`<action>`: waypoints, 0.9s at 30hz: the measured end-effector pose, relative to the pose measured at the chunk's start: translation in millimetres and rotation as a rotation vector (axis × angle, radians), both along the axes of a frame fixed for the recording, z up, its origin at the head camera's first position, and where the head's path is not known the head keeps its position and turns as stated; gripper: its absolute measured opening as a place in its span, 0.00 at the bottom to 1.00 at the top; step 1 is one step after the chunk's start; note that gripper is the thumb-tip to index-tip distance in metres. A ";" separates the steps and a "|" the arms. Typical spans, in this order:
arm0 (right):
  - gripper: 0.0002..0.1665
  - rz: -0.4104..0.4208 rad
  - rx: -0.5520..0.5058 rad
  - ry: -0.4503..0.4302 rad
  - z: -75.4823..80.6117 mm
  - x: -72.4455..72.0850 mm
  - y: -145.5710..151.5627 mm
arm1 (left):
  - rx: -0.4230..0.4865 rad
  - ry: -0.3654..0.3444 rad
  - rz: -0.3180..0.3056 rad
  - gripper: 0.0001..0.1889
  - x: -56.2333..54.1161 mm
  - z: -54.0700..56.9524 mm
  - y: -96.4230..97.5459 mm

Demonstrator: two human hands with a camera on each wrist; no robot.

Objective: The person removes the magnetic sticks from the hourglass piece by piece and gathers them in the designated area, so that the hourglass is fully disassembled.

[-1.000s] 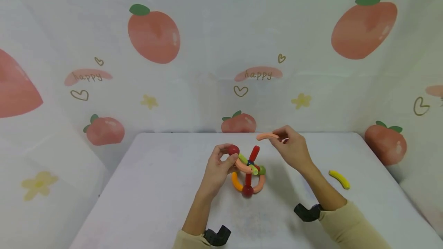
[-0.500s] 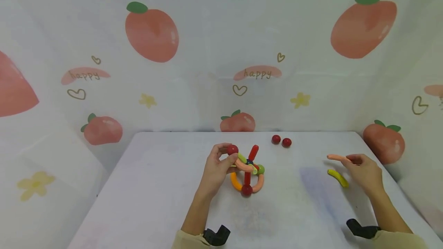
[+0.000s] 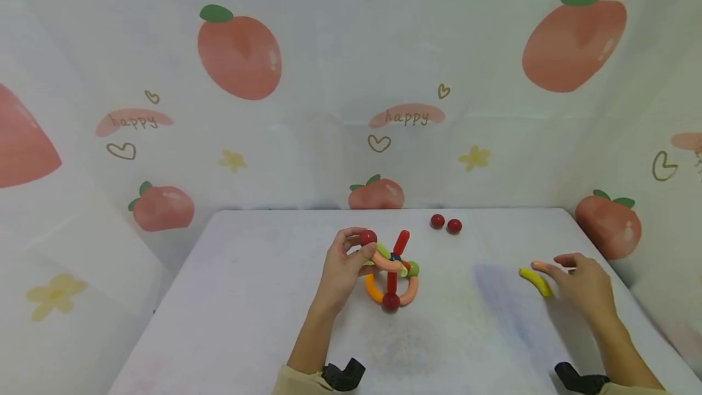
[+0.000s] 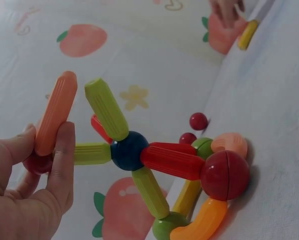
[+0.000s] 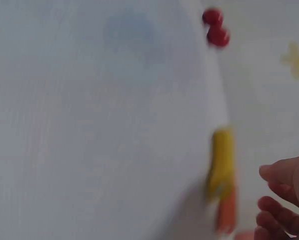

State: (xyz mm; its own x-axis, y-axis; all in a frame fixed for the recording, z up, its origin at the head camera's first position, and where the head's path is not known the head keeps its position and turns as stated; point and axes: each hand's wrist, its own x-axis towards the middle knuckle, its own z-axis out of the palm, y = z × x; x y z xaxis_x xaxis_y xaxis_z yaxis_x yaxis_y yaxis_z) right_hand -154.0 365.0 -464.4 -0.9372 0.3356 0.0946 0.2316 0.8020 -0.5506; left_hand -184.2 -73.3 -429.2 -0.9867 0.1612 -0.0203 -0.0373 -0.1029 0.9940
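My left hand (image 3: 341,270) grips a red ball (image 3: 368,238) together with the end of a curved peach stick (image 4: 57,112) joined to it. They belong to a toy frame of sticks and balls, with a navy ball (image 4: 130,151) where red and lime sticks meet. The frame's lower red ball (image 3: 390,302), an orange curved stick (image 4: 204,220) and a green ball (image 4: 203,147) sit at the tabletop. At the right, my right hand (image 3: 589,288) is beside a loose peach stick (image 3: 540,266), fingers apart from it. That stick lies next to a yellow curved stick (image 3: 535,282).
Two loose red balls (image 3: 454,226) rest near the back edge of the white table (image 3: 263,297). Behind it hangs a fruit-print cloth (image 3: 307,108). Black wrist mounts (image 3: 343,375) show on both forearms.
My right hand carried the peach stick rightward from near the frame, set it down by the yellow stick and let it go. The two back red balls came into sight. The left hand stayed put.
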 end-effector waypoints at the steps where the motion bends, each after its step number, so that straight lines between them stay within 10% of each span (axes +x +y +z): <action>1: 0.33 0.041 0.006 0.055 6.0 0.7 -10.4 | 0.002 0.000 0.002 0.28 0.2 -0.3 0.4; 6: 0.14 0.310 -0.049 0.294 34.6 1.7 -75.8 | 0.016 0.003 0.009 0.28 1.3 -1.3 2.3; 13: 0.16 0.612 -0.211 0.263 45.3 1.7 -164.3 | 0.033 0.014 0.004 0.30 0.6 -1.8 5.8; 27: 0.12 0.759 -0.392 0.343 45.0 -6.9 -221.8 | 0.078 0.021 0.013 0.26 0.2 0.1 5.3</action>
